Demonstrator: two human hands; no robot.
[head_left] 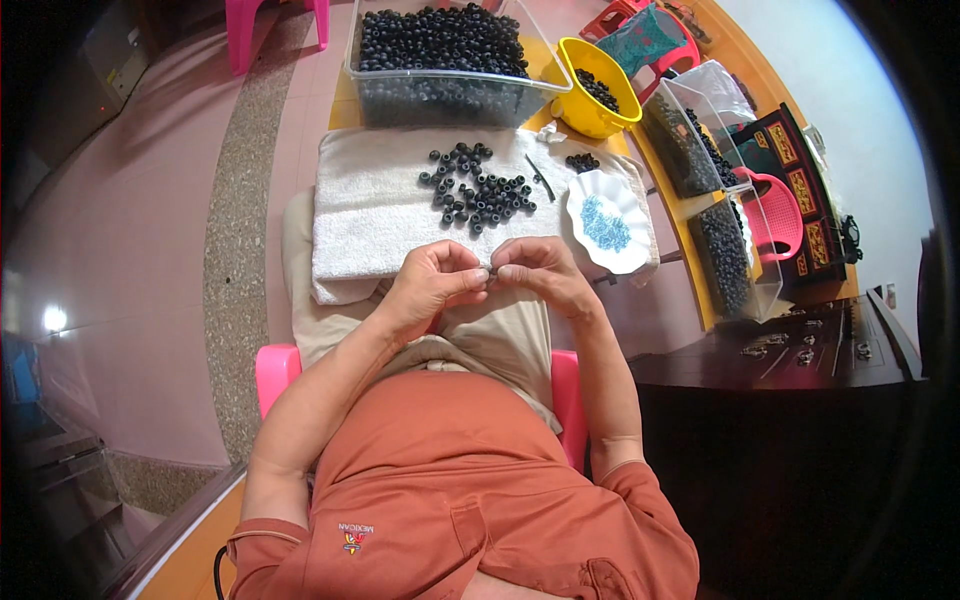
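My left hand (pixel 438 284) and my right hand (pixel 545 272) meet above my lap, at the near edge of a white towel (pixel 370 215). Both are closed in a pinch, thumbs against fingertips. Something small and dark sits between the fingertips, too hidden to name. Just beyond them lies a loose heap of round black beads (pixel 490 200) with holes. To the heap's right rests a thin dark stick-like tool (pixel 540 178). A white scalloped dish (pixel 584 188) of tiny light-blue pieces (pixel 605 226) stands near my right hand, with a small dark cluster (pixel 582 161) behind it.
A clear plastic bin (pixel 440 98) full of black beads stands behind the towel. Beside it is a yellow basin (pixel 600 120) with more dark pieces. Further right are clear bins (pixel 728 262) of dark pieces, a pink chair (pixel 775 215) and a dark glossy table (pixel 790 350).
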